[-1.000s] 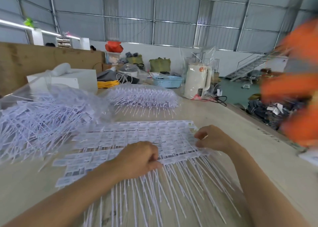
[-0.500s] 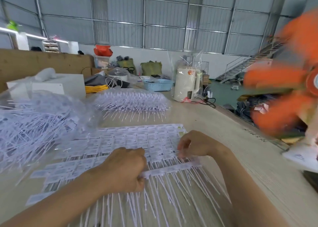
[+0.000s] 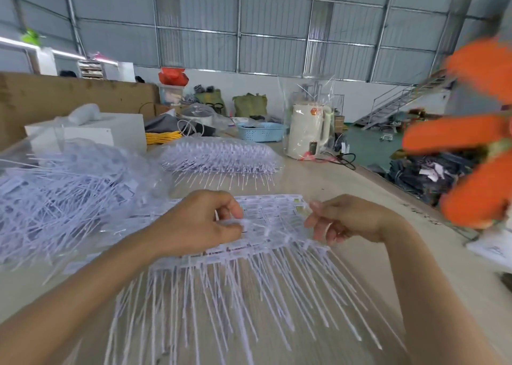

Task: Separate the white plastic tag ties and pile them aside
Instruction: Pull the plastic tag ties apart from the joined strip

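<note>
Head view: a warehouse with metal walls, and a pale worktable (image 3: 318, 187) in front. On it lies the joined sheet of tag ties (image 3: 266, 251), tails fanned toward the person. The left hand (image 3: 199, 226) and right hand (image 3: 349, 219) each pinch an end of a blurred row of ties lifted off it. A big loose pile (image 3: 63, 195) sits left; most of the sheet looks unseparated
</note>
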A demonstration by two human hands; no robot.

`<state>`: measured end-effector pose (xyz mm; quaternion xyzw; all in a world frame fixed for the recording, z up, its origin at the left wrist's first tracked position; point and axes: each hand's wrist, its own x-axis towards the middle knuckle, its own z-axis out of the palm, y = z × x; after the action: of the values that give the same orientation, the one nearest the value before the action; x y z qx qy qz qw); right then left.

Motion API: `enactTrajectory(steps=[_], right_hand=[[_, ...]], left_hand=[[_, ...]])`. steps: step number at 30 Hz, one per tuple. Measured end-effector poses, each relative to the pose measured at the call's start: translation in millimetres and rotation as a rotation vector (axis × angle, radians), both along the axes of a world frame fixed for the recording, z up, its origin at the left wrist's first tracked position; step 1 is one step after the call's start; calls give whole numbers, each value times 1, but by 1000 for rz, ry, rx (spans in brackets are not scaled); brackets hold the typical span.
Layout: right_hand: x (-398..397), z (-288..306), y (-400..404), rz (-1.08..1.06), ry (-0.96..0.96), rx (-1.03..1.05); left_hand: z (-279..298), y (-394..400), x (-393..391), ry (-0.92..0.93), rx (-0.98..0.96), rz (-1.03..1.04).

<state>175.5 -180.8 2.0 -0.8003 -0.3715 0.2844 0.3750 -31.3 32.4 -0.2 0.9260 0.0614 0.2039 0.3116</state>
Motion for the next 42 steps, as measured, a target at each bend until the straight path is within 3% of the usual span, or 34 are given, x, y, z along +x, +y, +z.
enactTrajectory(steps=[3, 7, 10, 14, 16, 20, 22, 26, 32, 37, 42], right_hand=[[3, -2, -4, 88, 15, -93], [0, -3, -3, 294, -115, -309], [0, 1, -8, 300, -182, -437], [8, 10, -30, 241, -5, -68], [8, 9, -25, 159, 69, 159], [0, 0, 7, -58, 17, 393], [-5, -6, 18, -85, -15, 425], [-10, -14, 28, -73, -6, 432], [-12, -15, 34, -81, 73, 484], [-18, -18, 37, -53, 54, 394], [-22, -18, 39, -70, -60, 496]], left_hand=[[-2, -1, -3, 20, 47, 13], [-7, -7, -8, -37, -150, -132], [-8, -4, -7, 34, -157, -148], [-12, 6, -6, 174, -192, -154], [-13, 11, -6, 192, -121, -143], [-5, 18, 5, 255, 351, 153], [-3, 11, 18, 286, 463, 188], [-2, -25, 55, 166, 126, 38], [-6, -40, 95, 192, -259, -29], [-14, -38, 99, 94, -278, -11], [-18, -36, 100, 85, -284, 10]])
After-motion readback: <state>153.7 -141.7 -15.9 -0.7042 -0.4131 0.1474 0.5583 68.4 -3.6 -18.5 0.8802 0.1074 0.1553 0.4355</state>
